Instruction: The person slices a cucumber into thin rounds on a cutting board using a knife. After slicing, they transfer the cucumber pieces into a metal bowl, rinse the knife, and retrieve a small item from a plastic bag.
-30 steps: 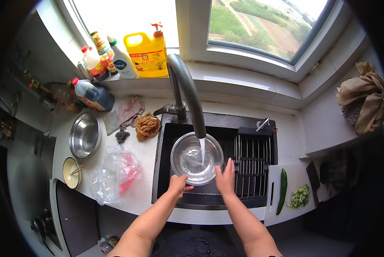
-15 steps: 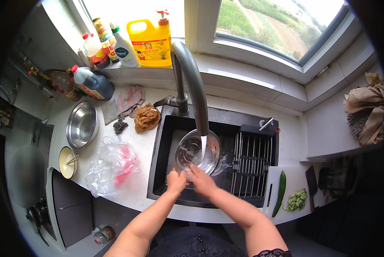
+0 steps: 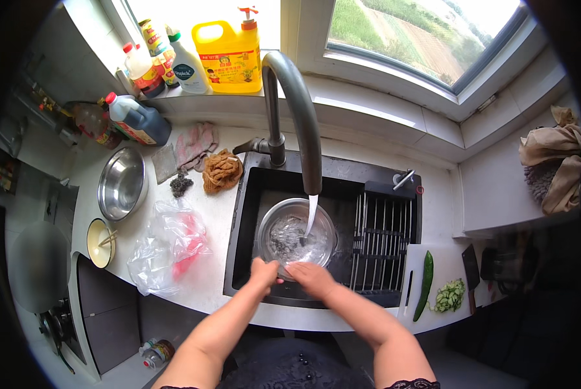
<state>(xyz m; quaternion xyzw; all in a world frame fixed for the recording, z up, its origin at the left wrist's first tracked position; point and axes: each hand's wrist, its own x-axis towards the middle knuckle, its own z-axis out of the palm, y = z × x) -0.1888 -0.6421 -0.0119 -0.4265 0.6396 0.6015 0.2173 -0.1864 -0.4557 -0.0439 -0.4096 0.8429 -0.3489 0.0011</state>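
Note:
A metal bowl (image 3: pixel 279 211) with water in it sits in the black sink (image 3: pixel 245 259), beneath the stream from the tall curved faucet (image 3: pixel 310 149). My left hand (image 3: pixel 263 272) is closed on the bowl's near rim, fingers curled. Right beside it, my right hand (image 3: pixel 311 279) also grips the near rim, its fingertips partly hidden. The falling water (image 3: pixel 312 217) lands right of the bowl's middle and stirs the surface.
A metal drying rack (image 3: pixel 381 246) spans the sink's right side. Farther right lie a cutting board (image 3: pixel 410 292), cucumber (image 3: pixel 425 285), chopped green pieces (image 3: pixel 450 295) and cleaver (image 3: pixel 470 266). Left are a plastic bag (image 3: pixel 154 256), brown cloth (image 3: pixel 222 172), steel basin (image 3: pixel 122 185) and cream bowl (image 3: pixel 96 243).
My right hand has drawn back from over the bowl's inside to its near rim. The bowl has shifted slightly, and its rim now shows more fully. Water still runs.

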